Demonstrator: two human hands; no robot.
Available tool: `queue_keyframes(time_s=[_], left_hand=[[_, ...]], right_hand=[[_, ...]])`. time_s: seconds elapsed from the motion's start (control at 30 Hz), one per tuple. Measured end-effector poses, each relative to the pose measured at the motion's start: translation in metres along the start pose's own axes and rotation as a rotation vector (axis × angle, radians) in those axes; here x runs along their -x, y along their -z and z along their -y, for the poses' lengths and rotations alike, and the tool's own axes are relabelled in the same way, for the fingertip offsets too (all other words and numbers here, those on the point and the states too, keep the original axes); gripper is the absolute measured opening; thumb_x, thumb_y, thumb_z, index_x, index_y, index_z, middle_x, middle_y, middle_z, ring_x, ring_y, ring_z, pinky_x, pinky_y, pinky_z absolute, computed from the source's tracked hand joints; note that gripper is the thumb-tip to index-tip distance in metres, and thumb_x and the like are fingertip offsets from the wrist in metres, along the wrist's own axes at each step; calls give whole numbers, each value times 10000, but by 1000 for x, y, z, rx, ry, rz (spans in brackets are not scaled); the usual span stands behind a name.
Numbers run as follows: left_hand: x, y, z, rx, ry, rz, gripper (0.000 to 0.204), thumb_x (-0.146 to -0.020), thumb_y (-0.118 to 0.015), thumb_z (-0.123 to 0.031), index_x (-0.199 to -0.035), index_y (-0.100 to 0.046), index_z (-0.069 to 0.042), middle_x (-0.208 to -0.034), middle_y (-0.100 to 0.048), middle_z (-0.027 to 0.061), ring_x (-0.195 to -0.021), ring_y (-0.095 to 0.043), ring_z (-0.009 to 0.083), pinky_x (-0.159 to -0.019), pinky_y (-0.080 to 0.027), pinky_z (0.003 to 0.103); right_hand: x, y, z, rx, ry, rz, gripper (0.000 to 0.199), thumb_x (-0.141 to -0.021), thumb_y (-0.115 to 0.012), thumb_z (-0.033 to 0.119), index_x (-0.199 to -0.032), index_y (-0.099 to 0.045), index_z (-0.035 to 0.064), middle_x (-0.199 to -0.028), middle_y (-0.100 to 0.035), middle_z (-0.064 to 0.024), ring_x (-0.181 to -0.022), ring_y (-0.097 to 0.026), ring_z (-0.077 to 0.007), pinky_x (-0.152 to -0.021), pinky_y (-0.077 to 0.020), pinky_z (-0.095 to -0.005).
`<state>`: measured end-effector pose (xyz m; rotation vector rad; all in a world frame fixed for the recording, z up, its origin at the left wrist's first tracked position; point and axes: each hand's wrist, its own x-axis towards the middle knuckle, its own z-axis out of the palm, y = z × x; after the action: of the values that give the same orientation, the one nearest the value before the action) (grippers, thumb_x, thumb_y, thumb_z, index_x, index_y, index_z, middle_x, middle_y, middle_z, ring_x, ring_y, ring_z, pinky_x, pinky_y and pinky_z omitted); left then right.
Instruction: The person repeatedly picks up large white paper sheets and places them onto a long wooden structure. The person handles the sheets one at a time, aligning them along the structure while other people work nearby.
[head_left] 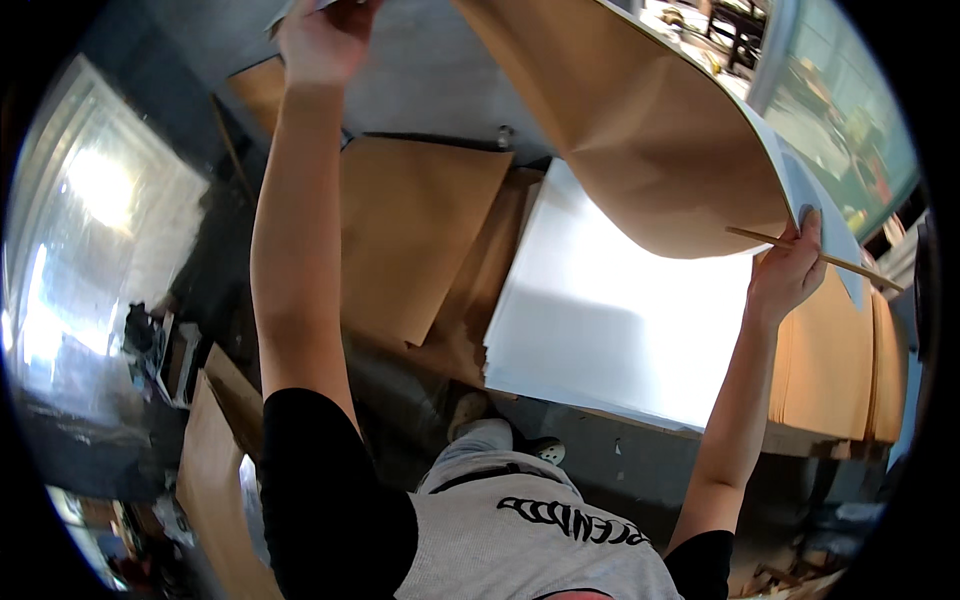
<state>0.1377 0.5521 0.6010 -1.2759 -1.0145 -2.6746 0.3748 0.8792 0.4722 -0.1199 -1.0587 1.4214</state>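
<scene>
My right hand is closed on the near right corner of a large brown paper sheet. A thin wooden stick is also held in its fingers. The sheet's brown underside sags in a curve; a pale face shows along its right edge. Raised at the top left, my left hand looks curled, its fingers partly cut off by the picture edge. A pale sliver shows beside it, but what it grips cannot be made out. Below the raised sheet lies a stack of white sheets.
Left of the white stack lie brown sheets. Stacked brown sheets stand at the right. A brown board leans at the lower left, near a shiny plastic-covered panel. My shoes are on the grey floor by the stack's front edge.
</scene>
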Motion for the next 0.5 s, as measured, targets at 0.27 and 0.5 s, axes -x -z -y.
queue_keyframes(time_s=[0.27,0.5], left_hand=[[167,123,-135,-384,-242,-208,296,-886,-349,-199,-1065,-509,-27,-918,-574,76,-821,-563,199,-718,-459,305],[368,319,-156,-295,307,-1091,366,-809,-525,-218,-1125,-453,-48,-956,-553,62,-871,-543,186,-732,-460,320]], right_hand=[[159,-45,-49,256,-122,203,282,-848,-438,146,-995,-505,-85,-942,-534,-112,-886,-503,-178,-775,-434,-287],[364,-59,-98,476,-644,468,231,-871,-464,169,-708,-478,6,-696,-438,22,-655,-385,-67,-566,-333,-216]])
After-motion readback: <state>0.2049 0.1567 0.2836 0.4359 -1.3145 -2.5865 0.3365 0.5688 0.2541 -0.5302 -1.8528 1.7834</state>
